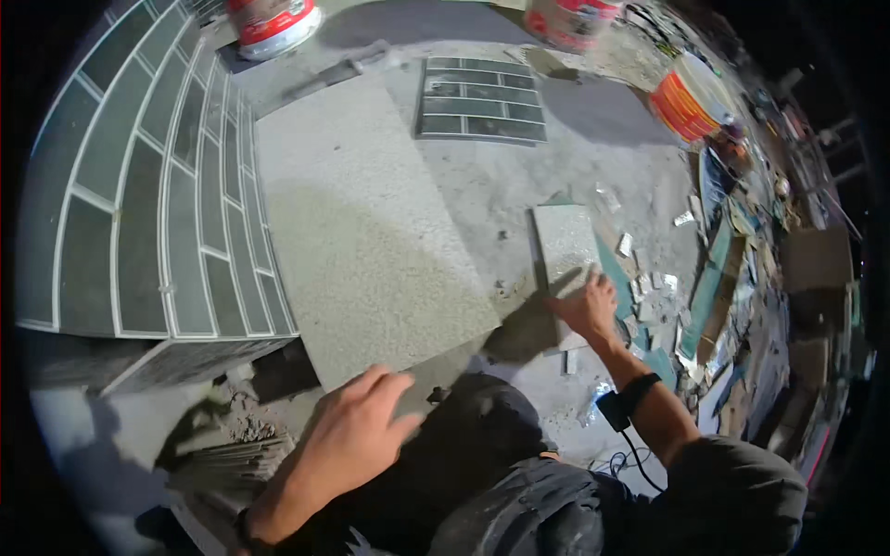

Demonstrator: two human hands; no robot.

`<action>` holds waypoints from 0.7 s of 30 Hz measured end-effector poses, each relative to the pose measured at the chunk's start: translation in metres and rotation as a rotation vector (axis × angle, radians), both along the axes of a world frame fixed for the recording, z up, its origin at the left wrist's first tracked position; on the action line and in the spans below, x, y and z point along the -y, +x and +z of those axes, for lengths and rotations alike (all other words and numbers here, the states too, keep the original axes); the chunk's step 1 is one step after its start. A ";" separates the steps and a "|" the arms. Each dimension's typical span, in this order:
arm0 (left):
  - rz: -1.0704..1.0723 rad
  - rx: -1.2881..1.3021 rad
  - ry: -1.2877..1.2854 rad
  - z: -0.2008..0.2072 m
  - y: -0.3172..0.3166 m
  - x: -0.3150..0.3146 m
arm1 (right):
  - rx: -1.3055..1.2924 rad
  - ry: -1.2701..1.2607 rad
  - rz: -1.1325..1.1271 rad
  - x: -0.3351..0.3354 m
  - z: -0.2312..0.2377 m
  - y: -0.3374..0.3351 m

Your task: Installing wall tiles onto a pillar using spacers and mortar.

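Left hand [357, 428]: loosely open, near.
Right hand [588, 311]: over narrow, pale, rectangular board [566, 232]; I can't tell if it's gripping.

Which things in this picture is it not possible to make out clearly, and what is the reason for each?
All in the head view:
1) Underside of the right hand: the hand itself hides any contact with the narrow pale board.
2) Part of the large pale board's near edge: covered by the left hand.
3) Top of the upper-left red-and-white bucket: cut off by the upper edge.
4) Debris at right: many pieces too small and dark.
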State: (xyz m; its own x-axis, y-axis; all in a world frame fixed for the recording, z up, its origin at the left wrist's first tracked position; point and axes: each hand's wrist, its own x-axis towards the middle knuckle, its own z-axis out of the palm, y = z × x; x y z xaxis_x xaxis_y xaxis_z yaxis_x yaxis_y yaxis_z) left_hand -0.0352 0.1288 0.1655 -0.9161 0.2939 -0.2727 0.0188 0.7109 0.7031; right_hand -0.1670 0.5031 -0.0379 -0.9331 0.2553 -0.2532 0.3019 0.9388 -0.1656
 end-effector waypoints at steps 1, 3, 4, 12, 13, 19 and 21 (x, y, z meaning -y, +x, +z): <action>0.004 -0.037 0.060 -0.004 -0.005 -0.008 | -0.035 0.058 -0.022 0.002 0.001 0.001; 0.027 -0.063 0.153 -0.016 -0.015 -0.025 | -0.039 0.063 -0.029 -0.017 -0.007 -0.003; 0.037 -0.171 0.202 -0.025 -0.018 -0.032 | -0.001 0.135 -0.040 -0.015 -0.002 -0.010; 0.048 -0.146 0.486 -0.061 -0.033 -0.085 | -0.062 -0.929 0.240 -0.049 0.141 0.023; -0.017 -0.069 0.558 -0.058 -0.033 -0.090 | -0.185 -0.872 0.392 -0.033 0.156 0.027; 0.253 -0.213 1.293 -0.059 -0.008 -0.158 | -0.478 -0.879 0.900 0.053 0.190 0.034; 0.463 -0.270 1.306 -0.059 0.000 -0.170 | -0.698 -0.538 1.063 0.068 0.186 0.030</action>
